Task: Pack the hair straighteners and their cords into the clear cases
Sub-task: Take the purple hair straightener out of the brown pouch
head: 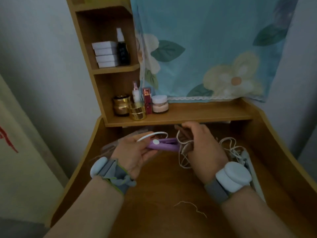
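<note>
My left hand (pixel 135 152) grips a purple hair straightener (pixel 164 144) by its near end; the straightener points right, with a white button on top and a white cord (pixel 152 135) looping over my fingers. My right hand (pixel 204 148) holds a brownish pouch-like case (pixel 186 143) with pale drawstrings at the straightener's tip. A white straightener (pixel 248 162) lies on the desk right of my right hand, under a tangle of white cord (pixel 231 145). A crumpled clear case (pixel 109 148) lies behind my left hand, mostly hidden.
The wooden desk (pixel 163 194) has raised side edges. A loose pale thread (pixel 190 206) lies near the front. A low shelf (pixel 197 114) carries gold jars, a red box and a white jar. Higher shelves hold white boxes and a dark bottle. A floral cloth hangs behind.
</note>
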Demonstrator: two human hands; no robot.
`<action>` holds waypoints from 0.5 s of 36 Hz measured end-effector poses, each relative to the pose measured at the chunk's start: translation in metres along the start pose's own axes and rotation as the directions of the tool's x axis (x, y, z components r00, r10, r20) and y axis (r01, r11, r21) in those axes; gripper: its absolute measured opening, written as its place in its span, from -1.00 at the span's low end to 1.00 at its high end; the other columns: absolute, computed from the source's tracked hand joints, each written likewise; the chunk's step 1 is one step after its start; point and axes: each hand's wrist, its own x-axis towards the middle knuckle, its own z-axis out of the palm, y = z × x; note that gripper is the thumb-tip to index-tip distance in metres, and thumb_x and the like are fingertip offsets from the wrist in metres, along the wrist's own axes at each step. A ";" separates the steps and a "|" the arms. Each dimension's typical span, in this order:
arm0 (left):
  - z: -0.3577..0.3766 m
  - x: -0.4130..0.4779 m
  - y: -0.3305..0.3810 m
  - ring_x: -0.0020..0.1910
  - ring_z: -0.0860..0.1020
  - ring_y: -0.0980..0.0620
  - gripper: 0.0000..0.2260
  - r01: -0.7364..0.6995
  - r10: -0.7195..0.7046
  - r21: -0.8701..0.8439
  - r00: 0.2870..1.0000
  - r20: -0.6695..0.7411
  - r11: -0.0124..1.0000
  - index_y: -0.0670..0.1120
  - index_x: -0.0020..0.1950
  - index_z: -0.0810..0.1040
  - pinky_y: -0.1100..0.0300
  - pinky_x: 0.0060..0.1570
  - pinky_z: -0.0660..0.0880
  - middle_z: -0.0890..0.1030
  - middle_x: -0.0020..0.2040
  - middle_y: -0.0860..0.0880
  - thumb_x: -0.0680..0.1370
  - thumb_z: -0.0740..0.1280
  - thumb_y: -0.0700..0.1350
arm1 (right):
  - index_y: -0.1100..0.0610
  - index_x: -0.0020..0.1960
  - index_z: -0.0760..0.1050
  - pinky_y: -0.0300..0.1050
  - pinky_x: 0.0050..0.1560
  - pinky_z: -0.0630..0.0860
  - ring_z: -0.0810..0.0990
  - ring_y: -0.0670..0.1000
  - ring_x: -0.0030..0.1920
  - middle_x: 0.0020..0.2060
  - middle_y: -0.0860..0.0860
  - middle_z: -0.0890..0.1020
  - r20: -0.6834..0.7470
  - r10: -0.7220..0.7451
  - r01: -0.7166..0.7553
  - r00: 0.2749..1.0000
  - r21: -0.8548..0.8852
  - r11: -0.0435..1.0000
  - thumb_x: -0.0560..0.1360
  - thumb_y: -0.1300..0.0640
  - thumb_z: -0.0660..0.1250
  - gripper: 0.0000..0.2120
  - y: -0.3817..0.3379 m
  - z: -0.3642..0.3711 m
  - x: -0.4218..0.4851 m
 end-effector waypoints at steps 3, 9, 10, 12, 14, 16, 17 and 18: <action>0.002 -0.002 -0.013 -0.22 0.66 -0.03 -0.84 -0.010 0.009 0.051 1.000 0.016 0.999 -0.22 0.06 0.59 0.18 -0.26 0.62 0.68 -0.17 -0.17 0.56 0.23 -0.31 | -0.13 0.32 0.29 0.03 0.29 0.37 0.40 -0.01 0.23 0.28 -0.06 0.35 0.047 -0.071 0.070 0.996 0.012 0.997 0.55 0.04 0.25 -0.63 -0.018 0.007 -0.010; -0.001 -0.009 -0.015 -0.28 0.66 0.00 -0.82 -0.043 0.036 0.099 0.997 0.074 0.994 -0.24 -0.04 0.61 0.19 -0.35 0.58 0.68 -0.23 -0.14 0.50 0.24 -0.38 | -0.02 0.54 -0.11 -0.15 0.35 -0.33 -0.05 -0.04 0.51 0.53 -0.04 0.03 0.246 -0.317 0.364 0.916 -0.177 0.914 0.59 0.13 0.15 -0.37 -0.029 0.037 -0.021; -0.002 -0.010 -0.013 -0.26 0.67 -0.01 -0.82 -0.033 0.024 0.091 0.995 0.101 0.995 -0.26 0.00 0.61 0.19 -0.34 0.59 0.69 -0.20 -0.15 0.49 0.25 -0.39 | -0.03 0.54 -0.09 -0.12 0.33 -0.34 -0.03 -0.04 0.51 0.52 -0.04 0.08 0.231 -0.326 0.372 0.917 -0.194 0.908 0.59 0.10 0.15 -0.38 -0.026 0.037 -0.019; -0.003 -0.012 -0.008 -0.19 0.67 -0.03 -0.79 -0.010 -0.003 0.085 0.989 0.147 0.996 -0.27 0.09 0.58 0.18 -0.29 0.60 0.68 -0.13 -0.18 0.49 0.27 -0.36 | -0.04 0.52 0.00 -0.09 0.37 -0.28 0.08 -0.01 0.48 0.48 -0.04 0.18 0.196 -0.322 0.361 0.926 -0.220 0.906 0.58 0.05 0.17 -0.42 -0.020 0.037 -0.016; -0.004 -0.013 -0.004 -0.12 0.67 -0.05 -0.76 0.006 -0.020 0.089 0.988 0.155 0.996 -0.25 0.15 0.56 0.15 -0.23 0.62 0.68 -0.06 -0.20 0.51 0.26 -0.35 | -0.05 0.47 0.10 -0.04 0.44 -0.11 0.19 0.01 0.43 0.42 -0.05 0.27 0.168 -0.287 0.323 0.943 -0.264 0.909 0.56 0.02 0.20 -0.48 -0.017 0.034 -0.012; -0.003 -0.013 -0.001 -0.10 0.68 -0.06 -0.76 0.029 -0.039 0.081 0.991 0.130 0.996 -0.23 0.18 0.54 0.14 -0.24 0.62 0.67 -0.02 -0.20 0.54 0.23 -0.35 | -0.08 0.39 0.19 0.00 0.41 0.09 0.29 0.02 0.35 0.34 -0.06 0.35 0.153 -0.236 0.274 0.960 -0.314 0.909 0.54 0.00 0.23 -0.54 -0.015 0.029 -0.007; -0.002 -0.012 0.000 -0.11 0.68 -0.07 -0.76 0.036 -0.045 0.080 0.992 0.116 0.996 -0.23 0.19 0.54 0.14 -0.26 0.62 0.67 -0.01 -0.21 0.55 0.23 -0.34 | -0.08 0.35 0.23 0.00 0.38 0.15 0.33 0.01 0.32 0.30 -0.06 0.38 0.146 -0.223 0.260 0.964 -0.329 0.908 0.53 -0.01 0.24 -0.58 -0.014 0.026 -0.005; -0.002 -0.013 0.001 -0.12 0.68 -0.07 -0.76 0.044 -0.052 0.082 0.993 0.103 0.996 -0.23 0.19 0.53 0.15 -0.28 0.62 0.67 -0.02 -0.21 0.55 0.23 -0.34 | -0.09 0.32 0.25 0.00 0.36 0.18 0.36 0.01 0.29 0.26 -0.07 0.41 0.142 -0.217 0.253 0.966 -0.341 0.906 0.52 -0.01 0.26 -0.60 -0.013 0.023 -0.003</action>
